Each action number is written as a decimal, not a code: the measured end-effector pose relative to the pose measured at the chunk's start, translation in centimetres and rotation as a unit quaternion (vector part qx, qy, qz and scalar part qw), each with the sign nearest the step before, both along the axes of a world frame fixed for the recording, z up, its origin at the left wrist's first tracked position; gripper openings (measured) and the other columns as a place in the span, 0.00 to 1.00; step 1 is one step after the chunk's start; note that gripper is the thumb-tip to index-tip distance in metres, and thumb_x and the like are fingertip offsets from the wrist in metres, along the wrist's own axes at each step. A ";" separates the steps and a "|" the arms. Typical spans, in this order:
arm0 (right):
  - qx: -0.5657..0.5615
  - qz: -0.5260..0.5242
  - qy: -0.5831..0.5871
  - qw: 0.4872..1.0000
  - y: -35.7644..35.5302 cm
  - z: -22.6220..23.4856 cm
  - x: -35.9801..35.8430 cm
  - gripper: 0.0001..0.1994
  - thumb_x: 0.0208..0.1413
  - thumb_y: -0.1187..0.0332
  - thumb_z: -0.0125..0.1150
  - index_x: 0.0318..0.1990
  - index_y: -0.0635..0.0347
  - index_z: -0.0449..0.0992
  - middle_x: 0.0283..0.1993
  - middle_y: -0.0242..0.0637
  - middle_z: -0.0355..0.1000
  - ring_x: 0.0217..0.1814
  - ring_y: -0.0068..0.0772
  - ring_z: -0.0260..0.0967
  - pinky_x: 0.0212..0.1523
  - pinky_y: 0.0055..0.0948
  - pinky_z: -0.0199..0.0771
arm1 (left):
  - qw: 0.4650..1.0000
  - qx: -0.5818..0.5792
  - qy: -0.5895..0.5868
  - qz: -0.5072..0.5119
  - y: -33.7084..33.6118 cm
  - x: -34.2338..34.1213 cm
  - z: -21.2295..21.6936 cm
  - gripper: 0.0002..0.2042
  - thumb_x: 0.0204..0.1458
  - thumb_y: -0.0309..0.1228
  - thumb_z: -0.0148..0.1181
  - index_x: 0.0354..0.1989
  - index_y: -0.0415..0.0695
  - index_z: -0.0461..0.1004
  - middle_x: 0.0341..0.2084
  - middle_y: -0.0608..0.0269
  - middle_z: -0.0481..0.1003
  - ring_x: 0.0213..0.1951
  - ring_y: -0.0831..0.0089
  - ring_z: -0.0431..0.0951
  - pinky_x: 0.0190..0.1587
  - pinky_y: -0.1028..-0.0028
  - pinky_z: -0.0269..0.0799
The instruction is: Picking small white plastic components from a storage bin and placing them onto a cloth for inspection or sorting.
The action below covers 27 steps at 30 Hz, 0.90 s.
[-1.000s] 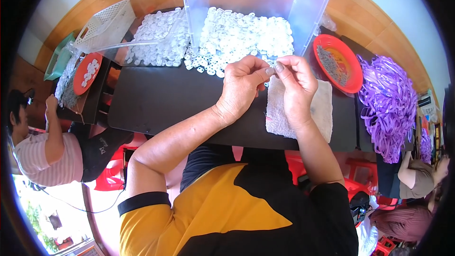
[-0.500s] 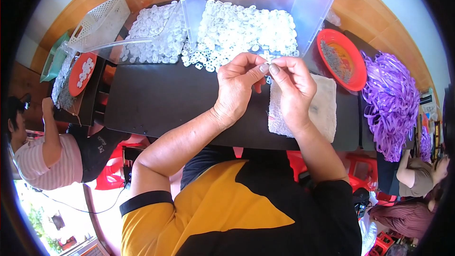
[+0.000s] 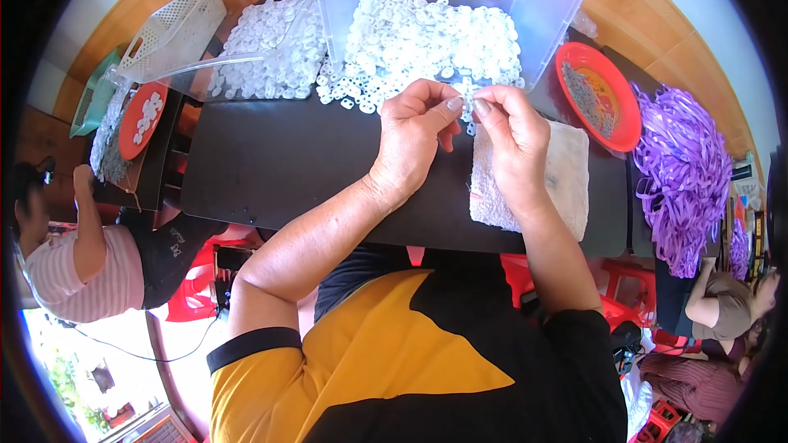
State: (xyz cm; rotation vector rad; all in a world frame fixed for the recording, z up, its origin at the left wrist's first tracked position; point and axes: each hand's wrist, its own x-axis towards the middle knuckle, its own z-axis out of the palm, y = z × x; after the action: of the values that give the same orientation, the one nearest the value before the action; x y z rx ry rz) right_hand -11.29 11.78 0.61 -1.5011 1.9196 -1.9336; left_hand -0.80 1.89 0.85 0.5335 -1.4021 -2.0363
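Note:
My left hand point(image 3: 417, 131) and my right hand point(image 3: 510, 138) meet fingertip to fingertip above the black table point(image 3: 279, 164). Between the thumbs and forefingers both hands pinch a small clear plastic piece point(image 3: 466, 103), too small to make out in detail. Just beyond the hands lies a heap of small white plastic rings point(image 3: 427, 41), spilling from a clear plastic bin point(image 3: 542, 0). Under my right hand lies a white cloth point(image 3: 566, 180).
A red bowl point(image 3: 617, 107) with small grey parts stands right of the cloth, a pile of purple straps point(image 3: 681, 172) beyond it. A second heap of white rings point(image 3: 271, 49), a white basket point(image 3: 172, 29) and an orange dish point(image 3: 139, 111) sit at left. People sit at both sides.
The hands have stayed together over the table's far edge, fingers shifting slightly on the small piece. The view has moved a little closer.

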 end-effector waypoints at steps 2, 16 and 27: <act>0.004 -0.016 0.039 0.999 -0.1 -0.1 0.0 0.04 0.57 0.79 0.58 0.38 0.64 0.72 0.31 0.38 0.73 0.31 0.27 0.70 0.34 0.24 0.70 | 1.000 -0.015 -0.004 0.001 0.0 0.1 -0.2 0.04 0.57 0.25 0.57 0.35 0.36 0.73 0.25 0.63 0.74 0.24 0.78 0.72 0.25 0.79 0.67; 0.025 -0.024 0.066 0.997 -0.1 -0.1 0.1 0.03 0.56 0.78 0.59 0.36 0.63 0.71 0.29 0.39 0.73 0.28 0.30 0.70 0.31 0.26 0.70 | 0.999 -0.034 -0.016 0.008 0.1 0.2 0.0 0.04 0.56 0.24 0.58 0.34 0.36 0.73 0.22 0.66 0.73 0.22 0.82 0.70 0.22 0.82 0.65; 0.058 -0.001 0.018 0.998 -0.3 -0.6 0.4 0.03 0.55 0.79 0.57 0.35 0.64 0.71 0.28 0.37 0.72 0.28 0.26 0.69 0.30 0.25 0.69 | 0.998 -0.042 -0.028 0.024 0.3 0.4 -0.4 0.02 0.55 0.22 0.58 0.33 0.36 0.74 0.22 0.66 0.73 0.23 0.81 0.71 0.22 0.81 0.66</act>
State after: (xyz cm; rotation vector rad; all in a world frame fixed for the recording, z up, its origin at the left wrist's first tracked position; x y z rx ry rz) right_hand -10.88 11.46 -0.04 -1.5129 2.0087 -1.7738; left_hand -0.40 2.22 0.46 0.5883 -1.4859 -1.9288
